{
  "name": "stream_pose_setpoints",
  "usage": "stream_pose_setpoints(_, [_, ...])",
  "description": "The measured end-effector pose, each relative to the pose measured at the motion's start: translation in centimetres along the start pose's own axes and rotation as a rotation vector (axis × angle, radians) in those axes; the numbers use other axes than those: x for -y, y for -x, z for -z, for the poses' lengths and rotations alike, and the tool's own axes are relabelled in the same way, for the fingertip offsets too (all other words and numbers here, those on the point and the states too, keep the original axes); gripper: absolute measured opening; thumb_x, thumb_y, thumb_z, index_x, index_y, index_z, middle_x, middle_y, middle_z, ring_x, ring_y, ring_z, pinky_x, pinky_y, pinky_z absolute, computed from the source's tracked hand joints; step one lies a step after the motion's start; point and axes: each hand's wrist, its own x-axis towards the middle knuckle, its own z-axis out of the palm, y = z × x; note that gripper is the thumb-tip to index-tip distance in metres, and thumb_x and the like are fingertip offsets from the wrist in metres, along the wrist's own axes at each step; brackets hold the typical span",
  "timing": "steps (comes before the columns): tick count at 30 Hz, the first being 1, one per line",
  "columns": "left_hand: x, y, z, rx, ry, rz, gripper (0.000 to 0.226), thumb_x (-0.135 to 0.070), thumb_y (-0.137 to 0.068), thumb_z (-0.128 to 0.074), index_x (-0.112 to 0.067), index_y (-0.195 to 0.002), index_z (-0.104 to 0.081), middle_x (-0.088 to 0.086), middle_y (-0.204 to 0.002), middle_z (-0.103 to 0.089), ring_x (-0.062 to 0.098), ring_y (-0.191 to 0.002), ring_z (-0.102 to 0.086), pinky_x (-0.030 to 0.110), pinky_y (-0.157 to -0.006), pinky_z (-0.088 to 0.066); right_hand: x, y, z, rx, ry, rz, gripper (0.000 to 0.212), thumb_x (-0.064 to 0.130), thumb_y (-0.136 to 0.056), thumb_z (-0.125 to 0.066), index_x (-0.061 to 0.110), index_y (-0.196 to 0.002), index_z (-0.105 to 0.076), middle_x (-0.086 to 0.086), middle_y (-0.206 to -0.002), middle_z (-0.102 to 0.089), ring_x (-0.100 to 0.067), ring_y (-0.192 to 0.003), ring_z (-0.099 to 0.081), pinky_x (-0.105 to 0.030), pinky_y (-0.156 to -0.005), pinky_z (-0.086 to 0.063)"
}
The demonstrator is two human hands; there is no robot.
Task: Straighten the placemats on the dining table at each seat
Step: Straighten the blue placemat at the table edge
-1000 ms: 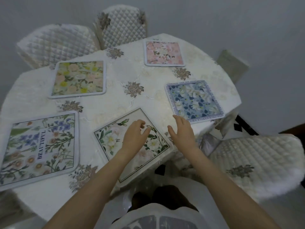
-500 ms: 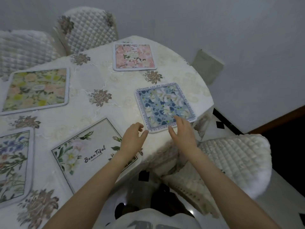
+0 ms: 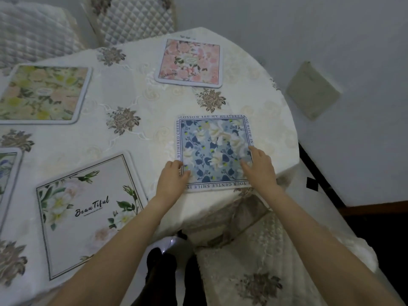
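Both hands lie flat, fingers spread, gripping nothing: left hand [image 3: 172, 178] and right hand [image 3: 260, 167] press the near corners of the square blue floral placemat [image 3: 213, 149].

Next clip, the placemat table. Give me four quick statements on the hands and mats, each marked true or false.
1. Both hands rest on the blue floral placemat. True: left hand at its near-left corner, right hand at its right edge.
2. The "Beautiful" placemat is being held. False: no hand touches it.
3. The pink floral placemat lies beyond the blue one. True.
4. The blue placemat is lifted off the table. False: it lies flat on the tablecloth.
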Motion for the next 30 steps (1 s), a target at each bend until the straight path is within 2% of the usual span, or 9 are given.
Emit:
stream_pose_setpoints(4, [0.2, -2.4, -0.9, -0.063, -0.022, 0.086, 0.038, -0.023, -0.089, -0.056, -0.003, -0.121, -0.050, 0.019, -0.118, -0.048, 0.033, -0.106, -0.050, 0.038, -0.091, -0.040, -1.3, -2.9, -1.2, 0.095, 0.083, -0.085, 0.055, 0.041, -0.092, -0.047, 0.017, -0.140, -0.033, -0.015, -0.136, -0.045, -0.037, -0.120, -0.042, -0.048, -0.093, -0.045])
stream_pose_setpoints(6, [0.2, -3.3, -1.4, -0.075, -0.004, 0.152, 0.033, -0.020, -0.088, -0.056, -0.001, -0.114, -0.051, 0.019, -0.113, -0.049, 0.034, -0.101, -0.050, 0.036, -0.084, -0.039, -1.7, -3.8, -1.9, 0.110, 0.104, -0.131, 0.055, 0.040, -0.093, -0.047, 0.014, -0.139, -0.033, -0.019, -0.132, -0.047, -0.039, -0.118, -0.042, -0.048, -0.092, -0.045])
stream_pose_setpoints(9, [0.3, -4.1, -2.0, -0.091, 0.014, 0.204, 0.023, -0.016, -0.086, -0.056, 0.002, -0.099, -0.052, 0.020, -0.102, -0.050, 0.035, -0.093, -0.049, 0.037, -0.078, -0.037, -1.9, -4.7, -2.7, 0.055, 0.075, -0.176, 0.046, 0.026, -0.095, -0.045, 0.003, -0.134, -0.035, -0.024, -0.128, -0.046, -0.041, -0.115, -0.042, -0.046, -0.089, -0.041])
stream_pose_setpoints(12, [0.5, -4.7, -2.2, -0.115, 0.052, 0.265, 0.018, -0.014, -0.085, -0.057, 0.001, -0.094, -0.053, 0.021, -0.097, -0.053, 0.034, -0.089, -0.050, 0.037, -0.073, -0.039, -2.6, -5.9, -2.7, 0.020, 0.094, -0.211, 0.032, 0.012, -0.095, -0.041, -0.006, -0.122, -0.042, -0.029, -0.122, -0.048, -0.042, -0.110, -0.045, -0.043, -0.087, -0.038])
stream_pose_setpoints(15, [1.0, -5.1, -2.0, -0.134, 0.079, 0.277, 0.004, -0.008, -0.085, -0.054, -0.004, -0.085, -0.053, 0.015, -0.083, -0.057, 0.028, -0.077, -0.052, 0.034, -0.065, -0.039, -3.6, -7.2, -2.6, 0.019, 0.045, -0.261, 0.024, 0.011, -0.095, -0.043, -0.007, -0.108, -0.052, -0.030, -0.113, -0.053, -0.042, -0.103, -0.052, -0.042, -0.083, -0.042])
stream_pose_setpoints(19, [1.6, -5.0, -1.9, -0.080, 0.051, 0.303, 0.021, -0.009, -0.085, -0.053, 0.004, -0.071, -0.058, 0.011, -0.062, -0.055, 0.027, -0.063, -0.051, 0.031, -0.058, -0.036, -4.5, -8.6, -2.4, 0.011, -0.125, -0.313, 0.019, 0.007, -0.091, -0.047, -0.007, -0.098, -0.058, -0.026, -0.100, -0.062, -0.039, -0.090, -0.060, -0.033, -0.065, -0.041])
stream_pose_setpoints(23, [2.0, -4.1, -2.1, -0.054, 0.028, 0.312, 0.023, -0.011, -0.084, -0.056, -0.003, -0.062, -0.056, 0.010, -0.058, -0.054, 0.023, -0.055, -0.047, 0.029, -0.052, -0.034, -4.0, -9.8, -2.2, -0.022, -0.214, -0.293, 0.017, 0.003, -0.089, -0.050, -0.002, -0.105, -0.053, -0.024, -0.106, -0.060, -0.035, -0.092, -0.057, -0.032, -0.069, -0.040])
stream_pose_setpoints(26, [2.3, -3.1, -2.4, -0.058, 0.014, 0.315, 0.029, -0.012, -0.081, -0.058, -0.009, -0.054, -0.045, 0.002, -0.047, -0.042, 0.015, -0.044, -0.037, 0.028, -0.044, -0.027, -3.5, -10.7, -2.1, -0.021, -0.218, -0.255, 0.016, 0.002, -0.089, -0.049, -0.001, -0.105, -0.052, -0.023, -0.106, -0.061, -0.035, -0.092, -0.057, -0.034, -0.069, -0.040])
stream_pose_setpoints(30, [2.3, -1.8, -2.9, -0.021, 0.001, 0.333, 0.035, -0.014, -0.081, -0.060, -0.011, -0.051, -0.042, 0.006, -0.050, -0.043, 0.018, -0.046, -0.038, 0.028, -0.045, -0.027, -2.9, -12.0, -2.1, -0.004, -0.199, -0.214, 0.018, 0.001, -0.090, -0.048, -0.001, -0.107, -0.054, -0.024, -0.109, -0.060, -0.038, -0.096, -0.058, -0.040, -0.075, -0.046])
